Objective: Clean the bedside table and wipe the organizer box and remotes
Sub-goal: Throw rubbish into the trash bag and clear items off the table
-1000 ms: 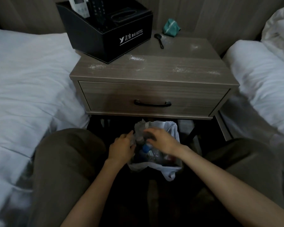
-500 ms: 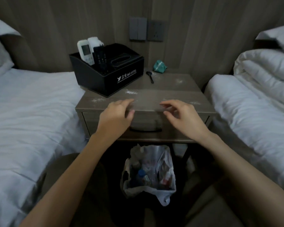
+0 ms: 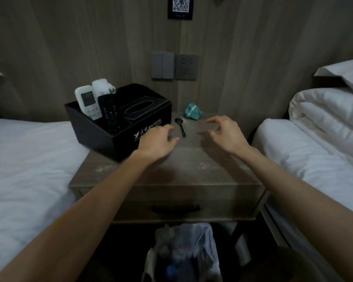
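The wooden bedside table (image 3: 183, 169) carries white dust patches on its top. A black organizer box (image 3: 102, 137) stands at its back left, holding a white remote (image 3: 87, 102), a second white remote (image 3: 102, 86) and a black remote (image 3: 110, 115). A black spoon (image 3: 180, 126) and a crumpled green wrapper (image 3: 192, 111) lie behind my hands. My left hand (image 3: 157, 142) hovers over the table beside the box, fingers loosely curled, holding nothing. My right hand (image 3: 225, 134) hovers near the wrapper, fingers loosely curled and empty.
White beds flank the table, the left bed (image 3: 29, 159) and the right bed (image 3: 314, 155) with a folded duvet. A lined waste bin (image 3: 183, 253) full of rubbish sits under the table. The drawer handle (image 3: 175, 208) faces me. Wall switches (image 3: 173, 67) sit above.
Both hands rose from the waste bin, passed the table's front edge and now hover over the tabletop further back. The view tilted upward.
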A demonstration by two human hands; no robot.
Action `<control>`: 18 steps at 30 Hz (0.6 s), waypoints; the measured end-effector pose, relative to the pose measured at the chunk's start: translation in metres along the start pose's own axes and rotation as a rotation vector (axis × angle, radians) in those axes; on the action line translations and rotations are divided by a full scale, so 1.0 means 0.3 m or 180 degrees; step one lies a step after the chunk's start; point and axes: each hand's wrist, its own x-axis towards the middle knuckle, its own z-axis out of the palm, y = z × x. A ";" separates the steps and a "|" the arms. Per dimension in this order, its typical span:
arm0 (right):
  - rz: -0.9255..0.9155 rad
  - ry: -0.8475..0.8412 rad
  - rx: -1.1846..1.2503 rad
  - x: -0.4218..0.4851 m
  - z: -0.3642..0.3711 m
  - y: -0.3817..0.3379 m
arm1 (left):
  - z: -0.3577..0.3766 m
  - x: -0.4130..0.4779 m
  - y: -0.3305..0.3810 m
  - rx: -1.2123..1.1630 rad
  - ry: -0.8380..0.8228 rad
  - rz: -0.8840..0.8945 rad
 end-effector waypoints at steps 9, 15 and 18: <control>0.0228 -0.0101 -0.0013 0.345 0.169 0.084 | 0.171 0.299 0.007 0.0297 -0.0071 -0.0394; 0.0151 -0.0567 -0.0196 0.509 0.270 0.124 | 0.244 0.388 -0.011 0.0329 0.0075 -0.0544; 0.0174 -0.0810 -0.0307 0.550 0.293 0.126 | 0.249 0.393 -0.016 0.0334 0.0133 -0.0503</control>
